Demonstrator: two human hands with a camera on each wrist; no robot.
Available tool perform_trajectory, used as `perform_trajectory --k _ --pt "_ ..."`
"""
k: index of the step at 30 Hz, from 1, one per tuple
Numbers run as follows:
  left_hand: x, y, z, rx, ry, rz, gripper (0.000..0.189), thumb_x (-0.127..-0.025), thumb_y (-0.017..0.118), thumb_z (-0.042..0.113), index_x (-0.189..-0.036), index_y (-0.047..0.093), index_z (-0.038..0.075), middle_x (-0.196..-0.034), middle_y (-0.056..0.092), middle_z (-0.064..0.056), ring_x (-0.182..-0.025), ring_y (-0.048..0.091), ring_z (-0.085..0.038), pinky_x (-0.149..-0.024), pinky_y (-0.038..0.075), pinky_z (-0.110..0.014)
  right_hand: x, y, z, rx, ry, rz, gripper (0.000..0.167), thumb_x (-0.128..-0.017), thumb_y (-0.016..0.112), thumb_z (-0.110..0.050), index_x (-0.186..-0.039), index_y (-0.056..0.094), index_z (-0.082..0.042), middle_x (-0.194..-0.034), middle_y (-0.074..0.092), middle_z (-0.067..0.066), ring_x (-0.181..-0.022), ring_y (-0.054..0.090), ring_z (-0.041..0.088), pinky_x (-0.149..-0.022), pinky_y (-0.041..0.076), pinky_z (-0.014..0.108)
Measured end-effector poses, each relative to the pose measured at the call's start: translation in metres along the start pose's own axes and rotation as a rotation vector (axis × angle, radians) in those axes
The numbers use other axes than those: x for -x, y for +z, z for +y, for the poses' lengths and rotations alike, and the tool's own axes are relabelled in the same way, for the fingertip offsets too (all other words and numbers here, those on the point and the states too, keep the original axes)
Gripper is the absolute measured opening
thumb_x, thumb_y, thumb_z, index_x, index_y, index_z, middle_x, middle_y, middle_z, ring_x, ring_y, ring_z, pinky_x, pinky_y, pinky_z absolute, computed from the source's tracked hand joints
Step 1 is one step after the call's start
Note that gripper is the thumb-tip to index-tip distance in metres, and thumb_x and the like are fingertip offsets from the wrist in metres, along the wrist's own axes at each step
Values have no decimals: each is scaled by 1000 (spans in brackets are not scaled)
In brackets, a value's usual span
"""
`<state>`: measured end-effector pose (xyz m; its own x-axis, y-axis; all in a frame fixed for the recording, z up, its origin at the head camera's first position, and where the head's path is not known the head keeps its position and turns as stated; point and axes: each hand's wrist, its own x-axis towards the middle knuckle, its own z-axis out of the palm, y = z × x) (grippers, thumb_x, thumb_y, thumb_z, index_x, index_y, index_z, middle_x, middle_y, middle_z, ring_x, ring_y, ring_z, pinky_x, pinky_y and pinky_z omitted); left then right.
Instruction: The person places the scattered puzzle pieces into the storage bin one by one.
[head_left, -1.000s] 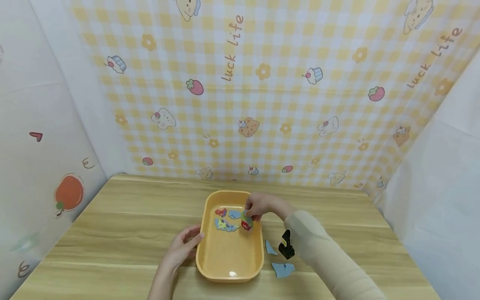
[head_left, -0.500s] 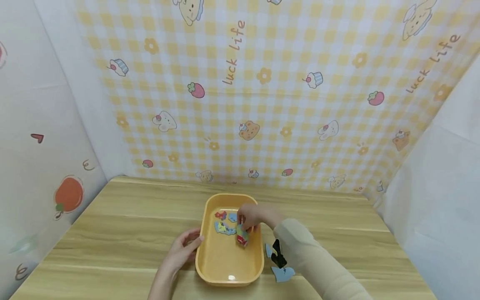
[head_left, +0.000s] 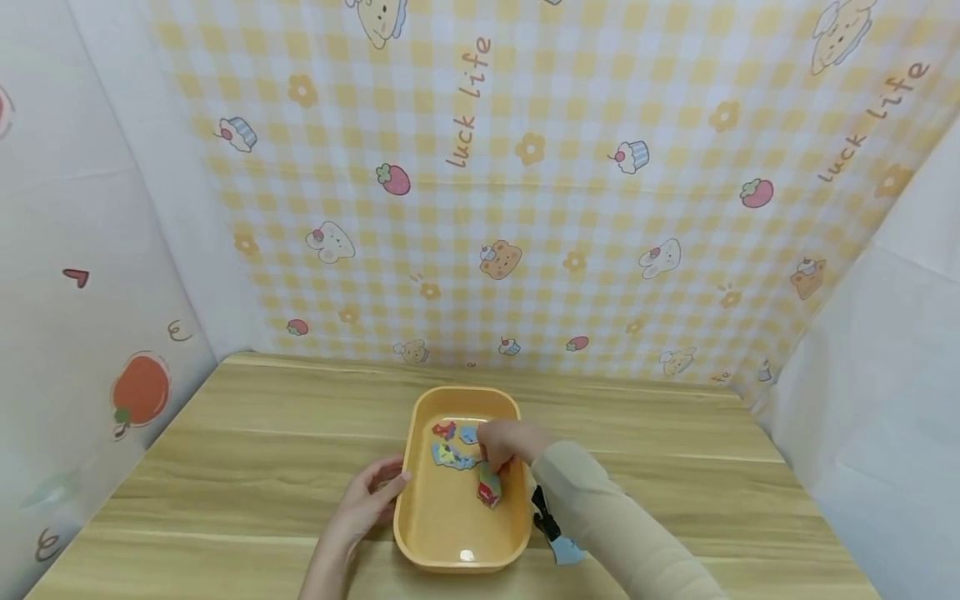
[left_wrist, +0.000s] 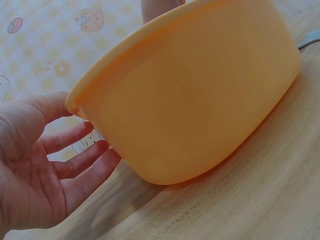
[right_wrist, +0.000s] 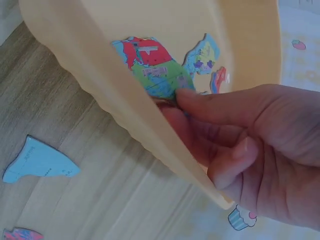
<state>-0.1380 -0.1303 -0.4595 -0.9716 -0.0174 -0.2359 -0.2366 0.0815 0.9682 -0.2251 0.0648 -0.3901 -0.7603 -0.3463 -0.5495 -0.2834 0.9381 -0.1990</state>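
A yellow plastic tray (head_left: 462, 533) sits on the table. My left hand (head_left: 365, 502) holds its left side, with the thumb at the rim and the fingers against the outer wall in the left wrist view. My right hand (head_left: 508, 443) reaches over the right wall and pinches a red and green map puzzle piece (right_wrist: 155, 65) between thumb and fingers. That piece lies along the tray's right side in the head view. Further pieces lie in the tray: a red one (head_left: 444, 429), a blue one (head_left: 468, 434) and a blue-yellow one (head_left: 450, 456).
Right of the tray, a light blue puzzle piece (head_left: 567, 551) lies on the wooden table (head_left: 285, 433). In the right wrist view, a light blue piece (right_wrist: 40, 160) and a pink-red piece (right_wrist: 22, 234) are on the table. A checked cloth (head_left: 420, 200) hangs behind.
My right hand has brought the red and green puzzle piece nearer to me, down the tray's right side, away from the other pieces. The left hand stays at the tray's left side.
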Motion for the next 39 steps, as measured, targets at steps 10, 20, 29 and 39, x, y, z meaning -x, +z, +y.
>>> perform_trajectory --k 10,20,29,39 --pt "-1 1 -2 16 -4 -2 45 -87 59 18 -126 48 -1 -123 52 -21 -90 61 -19 -72 56 -36 -7 7 0 36 35 44 16 -80 61 4 -73 52 -8 -68 49 3 -56 46 13 -44 39 17" --pt "-2 2 -2 12 -6 4 45 -87 60 19 -126 48 -1 -122 53 -20 -87 62 -18 -71 56 -34 -5 2 4 3 -41 90 3 -83 61 -3 -81 63 -4 -63 52 1 -47 43 9 -40 33 17" --pt "-3 2 -3 36 7 7 46 -87 59 15 -126 46 -5 -121 51 -24 -88 61 -18 -72 57 -37 5 -14 18 -163 -176 135 16 -85 61 -6 -99 61 -1 -77 62 9 -56 57 19 -40 36 20" --pt "-1 2 0 20 4 10 46 -87 59 17 -126 47 -5 -121 53 -23 -88 61 -17 -71 56 -36 14 -23 47 -283 -255 199 13 -88 57 -9 -98 58 0 -76 64 12 -55 54 19 -38 34 16"
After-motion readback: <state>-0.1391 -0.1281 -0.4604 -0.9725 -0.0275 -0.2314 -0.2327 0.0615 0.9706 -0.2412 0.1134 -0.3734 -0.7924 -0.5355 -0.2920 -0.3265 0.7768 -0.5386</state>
